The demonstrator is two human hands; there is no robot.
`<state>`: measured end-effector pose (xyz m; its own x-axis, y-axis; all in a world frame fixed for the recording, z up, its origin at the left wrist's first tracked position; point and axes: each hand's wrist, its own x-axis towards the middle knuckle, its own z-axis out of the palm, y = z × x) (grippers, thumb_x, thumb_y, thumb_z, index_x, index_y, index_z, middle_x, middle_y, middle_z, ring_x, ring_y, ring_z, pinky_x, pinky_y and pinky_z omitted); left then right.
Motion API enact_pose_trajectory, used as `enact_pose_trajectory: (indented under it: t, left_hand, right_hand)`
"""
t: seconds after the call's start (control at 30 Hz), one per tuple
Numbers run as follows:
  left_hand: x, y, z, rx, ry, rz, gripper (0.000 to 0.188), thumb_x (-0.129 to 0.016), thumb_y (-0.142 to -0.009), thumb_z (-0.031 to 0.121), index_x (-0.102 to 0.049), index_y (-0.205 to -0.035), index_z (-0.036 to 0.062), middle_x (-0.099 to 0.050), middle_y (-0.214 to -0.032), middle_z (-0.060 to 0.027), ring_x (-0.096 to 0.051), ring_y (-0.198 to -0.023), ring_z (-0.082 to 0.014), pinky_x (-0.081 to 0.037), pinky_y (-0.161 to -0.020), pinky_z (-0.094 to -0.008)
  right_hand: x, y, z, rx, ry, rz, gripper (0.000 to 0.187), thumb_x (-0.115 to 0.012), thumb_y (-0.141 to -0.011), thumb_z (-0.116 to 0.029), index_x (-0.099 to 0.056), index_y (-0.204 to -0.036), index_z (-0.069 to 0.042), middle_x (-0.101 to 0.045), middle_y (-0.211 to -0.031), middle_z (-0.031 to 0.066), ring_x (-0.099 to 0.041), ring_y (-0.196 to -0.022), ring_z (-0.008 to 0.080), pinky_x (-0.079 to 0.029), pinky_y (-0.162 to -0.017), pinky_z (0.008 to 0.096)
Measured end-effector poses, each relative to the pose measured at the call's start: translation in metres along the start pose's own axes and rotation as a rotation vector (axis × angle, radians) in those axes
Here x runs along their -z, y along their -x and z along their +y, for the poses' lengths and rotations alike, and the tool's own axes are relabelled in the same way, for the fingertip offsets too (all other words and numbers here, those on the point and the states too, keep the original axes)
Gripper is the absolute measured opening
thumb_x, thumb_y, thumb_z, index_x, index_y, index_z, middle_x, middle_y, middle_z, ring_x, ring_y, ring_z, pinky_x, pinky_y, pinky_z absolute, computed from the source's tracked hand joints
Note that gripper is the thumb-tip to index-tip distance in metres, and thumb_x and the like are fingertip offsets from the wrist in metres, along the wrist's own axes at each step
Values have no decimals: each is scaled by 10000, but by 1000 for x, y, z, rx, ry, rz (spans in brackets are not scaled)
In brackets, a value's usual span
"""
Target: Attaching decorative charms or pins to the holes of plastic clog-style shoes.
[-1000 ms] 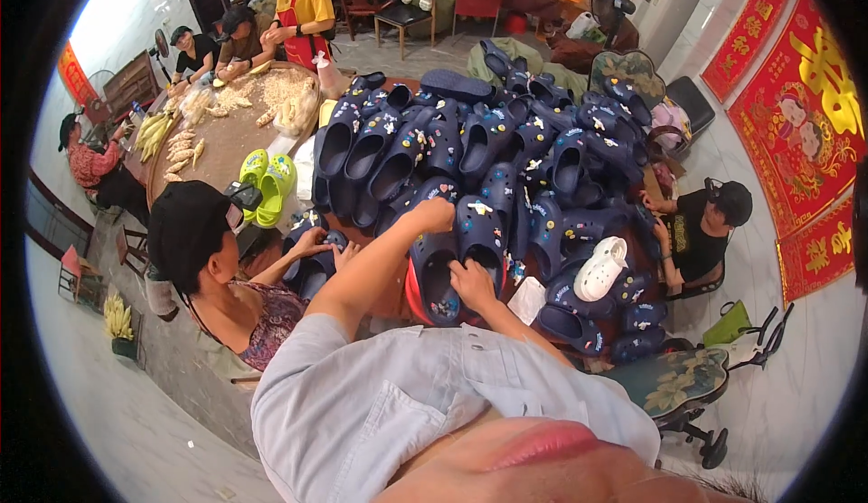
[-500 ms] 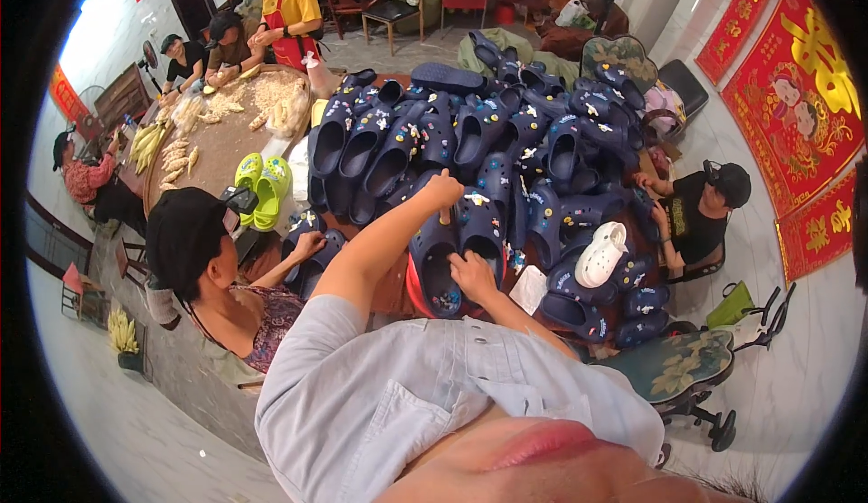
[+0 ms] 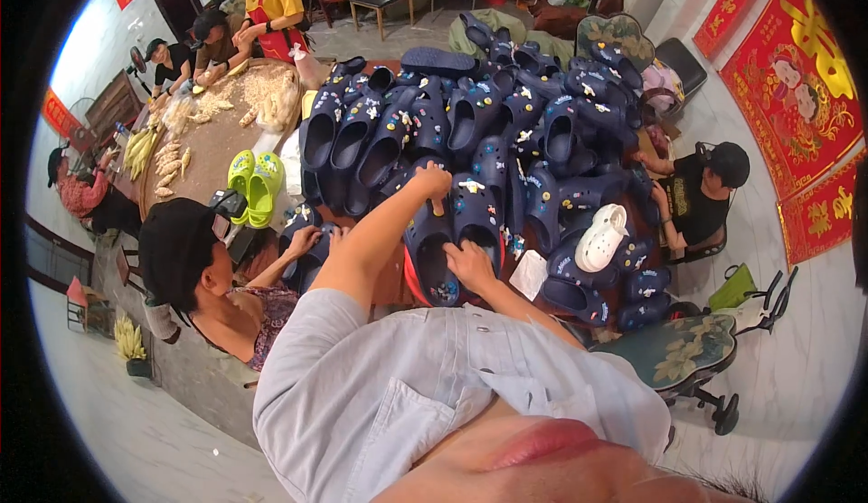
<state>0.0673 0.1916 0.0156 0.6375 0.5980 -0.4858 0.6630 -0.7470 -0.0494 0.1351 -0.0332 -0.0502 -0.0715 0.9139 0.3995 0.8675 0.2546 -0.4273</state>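
Note:
Two navy clogs (image 3: 425, 243) lie side by side in front of me, toes pointing away, over a red container (image 3: 415, 283) whose edge shows below them. My left hand (image 3: 432, 180) is at the toe end of the left clog, fingers curled and one digit pointing down onto it; any small piece in it is hidden. Against the inner edge of the same clog's opening, my right hand (image 3: 468, 263) has its fingers bent over the rim. Small colourful charms (image 3: 441, 290) lie inside the heel. The neighbouring clog (image 3: 476, 209) carries charms on its upper.
A large heap of navy clogs (image 3: 470, 110) covers the table beyond. A white clog (image 3: 601, 239) and white paper (image 3: 528, 273) lie right. Co-workers sit close at left (image 3: 203, 268) and right (image 3: 710, 191). Lime-green clogs (image 3: 263, 188) rest beside a round table (image 3: 221, 141).
The whole view has shifted slightly. My hands stay at the same clog with little change in pose. The co-worker at left now has a second hand showing on a navy clog.

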Motion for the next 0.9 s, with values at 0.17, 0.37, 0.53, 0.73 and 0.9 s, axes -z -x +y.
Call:
enact_pose_trajectory:
  t: [0.17,0.37,0.53,0.73,0.9]
  left_hand:
    - [-4,-4,-5,-31,10,-34,801,-908,-471,359,-643,-1199,156,-345,-1449,-224,-355,-1284,-440,-359,-958,-653]
    - [-3,1,-6,-14,77,1,863,-927,-461,323,-585,-1214,75,-459,-1357,-215,-352,-1312,-423,-358,-958,-633]
    - [-3,6,-2,16,79,53,850,-919,-481,352,-586,-1215,81,-483,-1347,-185,-376,-1301,-395,-377,-961,-612]
    - [-15,17,-11,-33,67,178,516,-850,-500,359,-732,-973,189,-521,-1238,-110,-410,-1199,-370,-438,-885,-581]
    - [-38,48,6,-91,-22,689,335,-798,-583,300,-730,-877,153,-568,-1126,-103,-472,-1141,-329,-453,-865,-514]
  right_hand:
    - [2,-2,-1,-17,2,-44,240,-614,-824,-190,-613,-1059,-143,-541,-816,147,-583,-808,347,-485,-699,460]
    - [2,-4,1,-9,6,-52,224,-583,-841,-224,-606,-1049,-144,-549,-826,153,-587,-806,353,-491,-697,472]
    - [1,-1,1,-35,30,-47,226,-583,-831,-206,-607,-1052,-161,-548,-829,159,-590,-812,353,-492,-698,472]
    - [0,-1,-1,-6,29,-31,215,-584,-831,-204,-608,-1037,-144,-550,-830,161,-594,-781,349,-494,-671,467]
    - [-2,-2,3,-5,19,0,204,-585,-834,-209,-601,-1027,-144,-544,-824,156,-591,-782,345,-491,-670,468]
